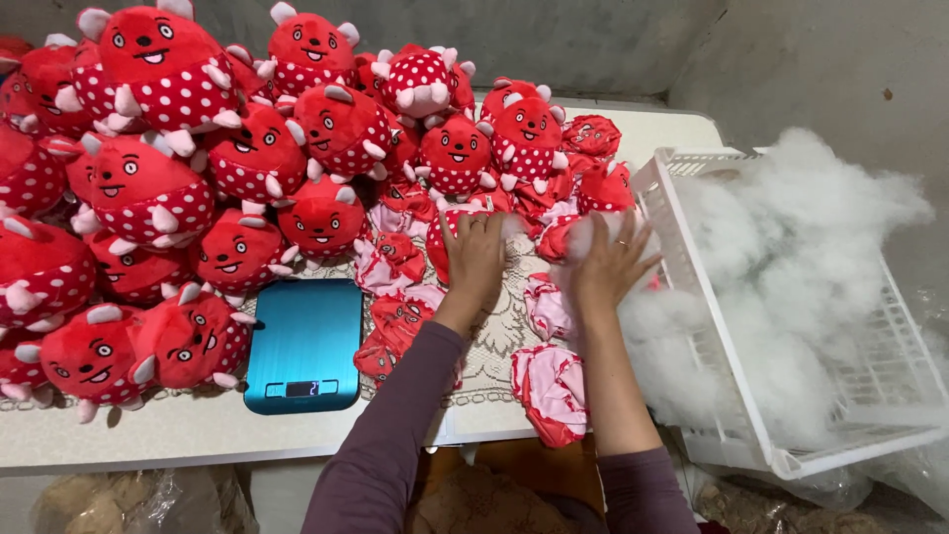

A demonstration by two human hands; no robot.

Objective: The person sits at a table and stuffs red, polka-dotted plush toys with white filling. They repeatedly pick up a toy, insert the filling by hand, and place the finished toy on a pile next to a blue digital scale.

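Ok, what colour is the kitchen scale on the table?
The kitchen scale is teal blue with a dark display strip, seen clearly in the head view.

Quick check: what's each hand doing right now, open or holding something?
Left hand: open, flat on an unstuffed red toy skin.
Right hand: fingers spread, on white stuffing.

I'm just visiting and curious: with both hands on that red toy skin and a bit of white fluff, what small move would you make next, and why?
Probably push the fluff under the right hand into the flat unstuffed skin that the left hand pins down. The skin looks empty, and the finished toys nearby are plump.
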